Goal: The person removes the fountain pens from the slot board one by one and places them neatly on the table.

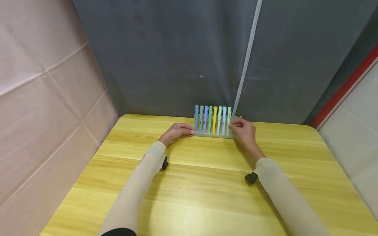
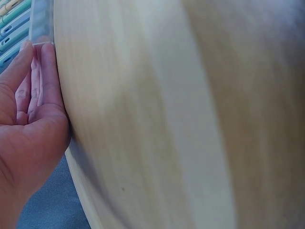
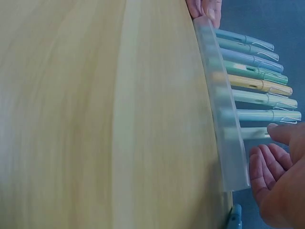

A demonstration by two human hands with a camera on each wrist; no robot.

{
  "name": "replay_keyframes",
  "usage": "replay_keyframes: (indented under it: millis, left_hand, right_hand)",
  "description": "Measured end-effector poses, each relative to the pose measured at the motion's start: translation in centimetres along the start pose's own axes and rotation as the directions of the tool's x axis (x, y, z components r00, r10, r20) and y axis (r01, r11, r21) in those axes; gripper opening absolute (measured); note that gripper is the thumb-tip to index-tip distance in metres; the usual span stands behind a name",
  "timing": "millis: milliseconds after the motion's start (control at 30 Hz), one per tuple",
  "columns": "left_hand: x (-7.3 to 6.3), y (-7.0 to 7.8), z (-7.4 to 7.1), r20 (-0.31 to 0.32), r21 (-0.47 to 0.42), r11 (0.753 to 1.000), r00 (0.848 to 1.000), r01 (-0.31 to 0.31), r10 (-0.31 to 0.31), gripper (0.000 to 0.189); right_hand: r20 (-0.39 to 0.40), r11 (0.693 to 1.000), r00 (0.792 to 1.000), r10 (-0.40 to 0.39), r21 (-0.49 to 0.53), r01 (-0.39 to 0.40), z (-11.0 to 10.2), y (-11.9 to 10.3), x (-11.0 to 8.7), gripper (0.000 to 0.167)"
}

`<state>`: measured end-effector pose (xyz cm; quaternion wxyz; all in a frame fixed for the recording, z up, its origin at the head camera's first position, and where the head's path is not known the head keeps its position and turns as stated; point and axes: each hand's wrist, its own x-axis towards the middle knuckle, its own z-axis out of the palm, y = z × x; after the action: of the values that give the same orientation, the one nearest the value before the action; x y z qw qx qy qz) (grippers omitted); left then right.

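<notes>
Near the table's back edge stands a clear pen stand [image 1: 212, 134] holding a row of several upright pens in blue, purple, green and yellow. My left hand [image 1: 178, 132] pinches the stand's left end between thumb and fingers; the left wrist view shows that transparent end [image 2: 43, 24] at the fingertips. At the other end of the row, my right hand [image 1: 244, 131] pinches the pale green pen [image 1: 229, 115] on the far right. In the right wrist view the thumb lies on this pen [image 3: 255, 133], hiding its upper part, and the other fingers curl below.
The wooden table [image 1: 192, 190] reaches back to a dark grey curtain [image 1: 165, 65]. A pinkish sheet [image 1: 53, 108] hangs at the left and a white panel [image 1: 354, 131] stands at the right. A small bluish object [image 3: 234, 217] shows beyond the stand's right end.
</notes>
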<state>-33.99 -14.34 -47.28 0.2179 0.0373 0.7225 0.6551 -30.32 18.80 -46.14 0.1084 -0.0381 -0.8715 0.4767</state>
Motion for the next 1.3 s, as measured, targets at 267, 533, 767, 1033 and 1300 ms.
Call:
replay_keyframes:
  millis: [267,533,767,1033,1300]
  left_hand:
    - [-0.1,0.0,0.2,-0.004,0.004,1.000,1.000,-0.012,0.012,0.029]
    - [-0.3,0.1,0.1,-0.007,0.003,1.000,1.000,-0.009,0.009,0.030]
    - [-0.4,0.2,0.2,-0.011,0.008,1.000,1.000,-0.009,0.009,0.030]
    - [-0.2,0.0,0.3,-0.005,0.008,1.000,1.000,-0.016,0.016,0.029]
    - [-0.2,0.2,0.4,-0.005,0.005,1.000,1.000,-0.014,0.014,0.029]
  right_hand:
    - [-0.016,1.000,1.000,-0.001,-0.018,0.001,0.5,-0.4,-0.2,0.028]
    - [-0.039,0.999,0.999,0.001,-0.040,-0.002,0.8,-0.9,-0.2,0.026]
    - [-0.092,1.000,0.996,-0.004,0.003,0.004,1.2,-1.2,0.1,0.023]
    - [-0.207,0.982,0.978,-0.009,0.185,0.048,-0.1,-1.6,0.3,0.019]
    - [-0.228,0.995,0.974,0.001,0.097,0.022,-3.5,-0.3,0.3,0.021]
